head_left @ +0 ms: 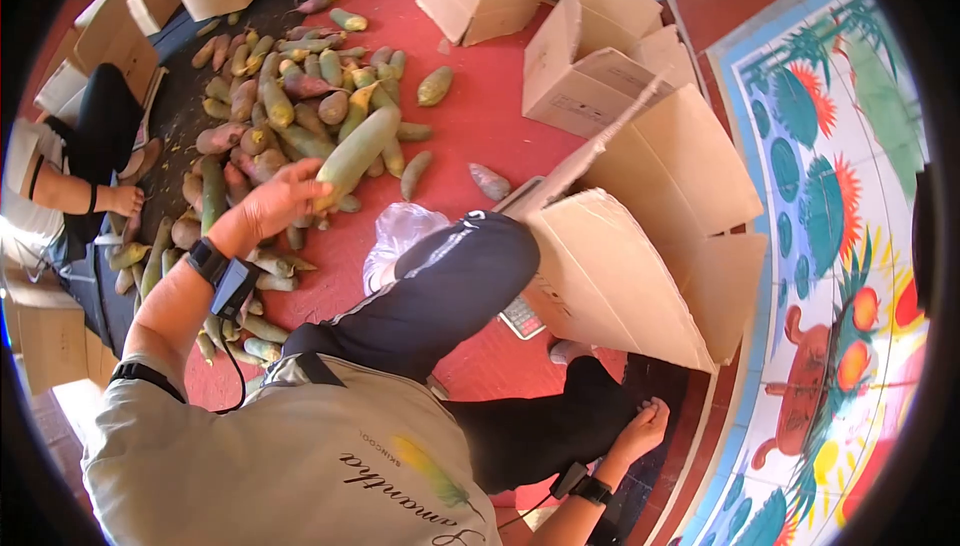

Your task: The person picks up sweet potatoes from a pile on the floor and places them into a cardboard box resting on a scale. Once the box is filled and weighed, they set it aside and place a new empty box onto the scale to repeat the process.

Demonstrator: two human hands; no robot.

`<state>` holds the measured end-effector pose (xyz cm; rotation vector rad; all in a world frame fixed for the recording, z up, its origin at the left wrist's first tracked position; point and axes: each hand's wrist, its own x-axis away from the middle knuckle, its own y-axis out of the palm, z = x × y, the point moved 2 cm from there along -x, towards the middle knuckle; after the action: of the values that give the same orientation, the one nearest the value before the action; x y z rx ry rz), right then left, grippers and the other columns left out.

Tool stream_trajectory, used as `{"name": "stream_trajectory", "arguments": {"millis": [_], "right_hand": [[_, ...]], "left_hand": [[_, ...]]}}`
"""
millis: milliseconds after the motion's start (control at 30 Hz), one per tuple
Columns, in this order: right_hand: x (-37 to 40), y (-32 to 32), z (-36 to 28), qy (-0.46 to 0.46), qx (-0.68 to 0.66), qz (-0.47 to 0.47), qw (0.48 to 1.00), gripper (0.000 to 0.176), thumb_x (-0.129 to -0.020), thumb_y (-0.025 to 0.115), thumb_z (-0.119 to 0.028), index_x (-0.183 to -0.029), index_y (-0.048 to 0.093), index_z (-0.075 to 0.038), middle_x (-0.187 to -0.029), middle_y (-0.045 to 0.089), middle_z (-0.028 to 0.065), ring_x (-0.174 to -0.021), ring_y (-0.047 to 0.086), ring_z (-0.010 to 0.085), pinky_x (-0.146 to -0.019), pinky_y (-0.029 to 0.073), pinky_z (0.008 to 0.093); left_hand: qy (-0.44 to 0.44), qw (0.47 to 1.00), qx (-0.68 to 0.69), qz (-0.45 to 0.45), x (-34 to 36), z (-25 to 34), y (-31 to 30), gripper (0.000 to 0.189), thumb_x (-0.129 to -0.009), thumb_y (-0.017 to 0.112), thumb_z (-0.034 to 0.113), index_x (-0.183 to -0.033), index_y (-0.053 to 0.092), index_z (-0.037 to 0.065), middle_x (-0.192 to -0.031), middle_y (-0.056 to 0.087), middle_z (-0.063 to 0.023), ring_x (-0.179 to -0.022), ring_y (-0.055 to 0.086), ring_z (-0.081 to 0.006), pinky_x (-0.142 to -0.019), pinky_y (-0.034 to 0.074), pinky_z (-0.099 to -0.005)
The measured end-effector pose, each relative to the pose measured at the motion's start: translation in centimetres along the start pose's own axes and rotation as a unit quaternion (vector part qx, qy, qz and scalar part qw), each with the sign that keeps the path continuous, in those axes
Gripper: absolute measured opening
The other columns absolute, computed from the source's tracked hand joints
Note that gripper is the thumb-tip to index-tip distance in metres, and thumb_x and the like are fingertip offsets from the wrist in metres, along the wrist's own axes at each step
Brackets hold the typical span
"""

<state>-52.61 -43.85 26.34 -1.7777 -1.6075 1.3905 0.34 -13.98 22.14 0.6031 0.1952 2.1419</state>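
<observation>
At the left edge of the pile [290,96] I see a co-worker's hand [125,199]. My left hand [275,201] is over the pile's near side, grasping a long green fruit [360,151] raised just above it. Well right of the pile, past the cardboard box [620,266], my right hand [645,426] lies spread, holding nothing
</observation>
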Motion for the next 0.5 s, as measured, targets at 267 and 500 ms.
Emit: {"name": "stream_trajectory", "arguments": {"millis": [267, 500], "right_hand": [[0.2, 0.4, 0.2, -0.016, 0.014, 0.03, 0.999, 0.015, -0.083, 0.048, -0.004, -0.09, 0.061, 0.001, -0.084, 0.063, 0.0165, -0.074, 0.063, 0.0305, -0.067, 0.05, 0.0378], [0.4, -0.1, -0.5, -0.036, 0.041, 0.045, 0.998, 0.017, -0.085, 0.044, -0.006, -0.089, 0.059, 0.002, -0.079, 0.063, 0.015, -0.069, 0.064, 0.0254, -0.063, 0.05, 0.0341]], "left_hand": [[0.176, 0.955, -0.17, -0.167, -4.3, 10.4, 15.0, 0.048, -0.087, 0.057, 0.027, -0.123, 0.045, -0.003, -0.105, 0.056, -0.0074, -0.091, 0.054, -0.0136, -0.081, 0.043, -0.0269], [0.247, 0.925, -0.219, -0.19, -7.5, 11.8, 23.6, 0.036, -0.092, 0.051, 0.022, -0.12, 0.049, 0.0, -0.105, 0.057, -0.0054, -0.089, 0.055, -0.0114, -0.078, 0.045, -0.0264]]}}
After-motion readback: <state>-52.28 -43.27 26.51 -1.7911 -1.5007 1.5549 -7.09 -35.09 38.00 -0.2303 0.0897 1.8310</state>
